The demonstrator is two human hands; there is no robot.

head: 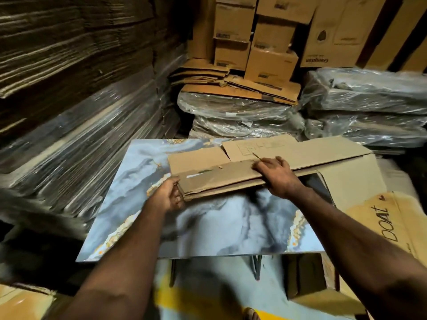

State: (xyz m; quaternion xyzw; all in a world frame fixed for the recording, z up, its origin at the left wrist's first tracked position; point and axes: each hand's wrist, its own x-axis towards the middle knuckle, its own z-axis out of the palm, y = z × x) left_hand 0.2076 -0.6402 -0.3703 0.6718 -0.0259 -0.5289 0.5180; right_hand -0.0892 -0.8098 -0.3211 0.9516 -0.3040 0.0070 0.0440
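Here, in the head view, a flattened cardboard box lies across the far half of a marble-print tabletop, running from about 9 o'clock to 3 o'clock of the table's middle, its near flap folded over on itself. The left hand takes the box's left end at 9 o'clock: its fingers are curled together round the edge of the stacked layers, thumb on top. The right hand sits on the folded flap towards 2 o'clock, fingers slightly spread and bent down onto the top face, thumb hooked at the near edge, so it clamps the flap. A thin sliver pokes out just past its fingertips; what it is cannot be told.

At 3 o'clock of the table a large cardboard sheet with handwritten letters touches the box's right end. Plastic-wrapped bundles are stacked at 12 o'clock, with brown cartons piled behind them. A tall stack of flat cardboard fills the 10 o'clock side. Below the table's near edge, at 6 o'clock, metal table legs stand on a floor with a yellow patch.
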